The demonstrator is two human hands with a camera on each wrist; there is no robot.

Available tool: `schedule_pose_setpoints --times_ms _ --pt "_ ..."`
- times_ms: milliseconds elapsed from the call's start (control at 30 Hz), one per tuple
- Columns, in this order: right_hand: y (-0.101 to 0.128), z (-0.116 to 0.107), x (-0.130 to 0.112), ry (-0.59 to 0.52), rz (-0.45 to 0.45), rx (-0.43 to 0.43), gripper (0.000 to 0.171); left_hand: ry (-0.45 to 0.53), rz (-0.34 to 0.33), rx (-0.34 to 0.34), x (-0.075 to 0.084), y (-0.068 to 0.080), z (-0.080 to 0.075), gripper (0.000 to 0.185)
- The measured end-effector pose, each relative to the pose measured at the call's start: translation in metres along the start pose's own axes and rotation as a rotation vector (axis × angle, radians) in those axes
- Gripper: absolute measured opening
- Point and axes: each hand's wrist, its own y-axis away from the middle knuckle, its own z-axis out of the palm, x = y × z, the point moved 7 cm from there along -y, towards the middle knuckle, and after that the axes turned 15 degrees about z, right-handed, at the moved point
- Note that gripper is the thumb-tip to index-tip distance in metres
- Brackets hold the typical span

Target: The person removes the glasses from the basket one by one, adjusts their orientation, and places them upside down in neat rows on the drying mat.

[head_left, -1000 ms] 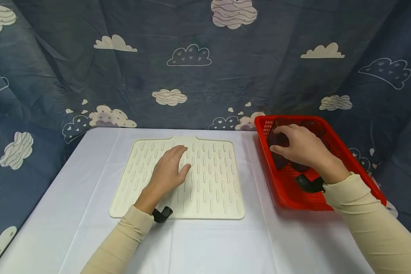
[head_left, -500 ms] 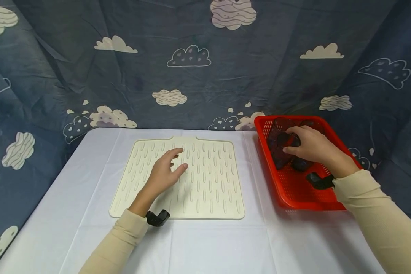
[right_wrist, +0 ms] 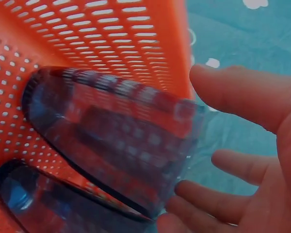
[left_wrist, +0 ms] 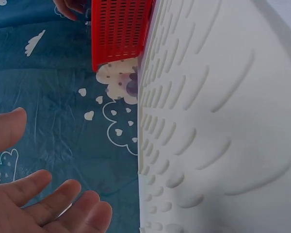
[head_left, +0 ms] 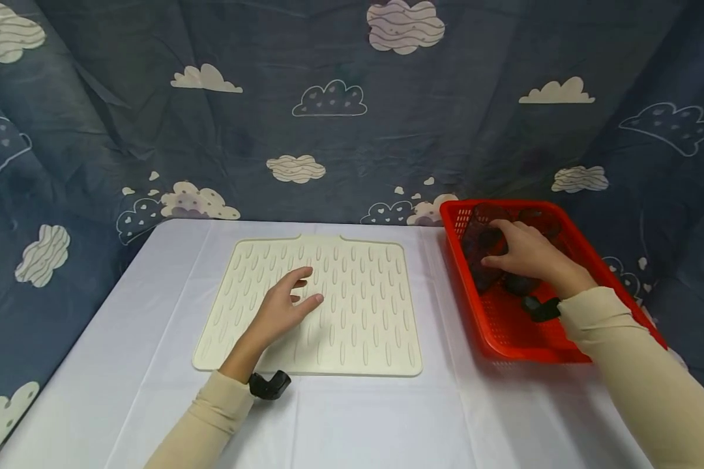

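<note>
A red perforated basket (head_left: 504, 348) stands at the table's right side and holds several dark see-through cups. My right hand (head_left: 525, 254) reaches into it, with the thumb on one side and the fingers on the other of a dark cup (head_left: 480, 242) that lies on its side. The right wrist view shows that cup (right_wrist: 111, 131) between thumb and fingers (right_wrist: 203, 196), with another cup (right_wrist: 34, 204) below it. My left hand (head_left: 284, 306) hovers just over the cream ribbed mat (head_left: 364, 312), fingers loose and holding nothing. In the left wrist view those fingers (left_wrist: 43, 194) are spread beside the mat (left_wrist: 208, 121).
A white cloth covers the table (head_left: 358, 417). A blue curtain with cloud prints (head_left: 328, 130) hangs close behind and along both sides. More dark cups (head_left: 540, 218) lie at the basket's far end. The basket (left_wrist: 119, 29) sits just right of the mat.
My left hand has lifted off the mat and drawn back toward me a little. My right hand has shifted within the basket, from pressing down on the cups to closing around one.
</note>
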Motion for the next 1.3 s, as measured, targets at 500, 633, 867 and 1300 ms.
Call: schedule_pose_setpoints --times_ms 500,633,867,1300 --pt "-0.005 0.01 0.006 0.039 0.033 0.058 0.08 0.031 -0.025 -0.002 -0.008 0.006 0.006 0.062" --pt "-0.002 0.011 0.006 0.059 0.025 0.067 0.081 0.035 -0.039 -0.008 -0.009 0.006 0.006 0.062" --pt "0.002 0.013 -0.003 0.119 0.014 0.079 0.082 0.043 -0.038 -0.01 -0.009 0.005 0.006 0.063" --pt "0.007 0.019 -0.005 0.123 -0.002 0.083 0.083 0.097 -0.066 0.008 -0.014 0.009 0.004 0.061"
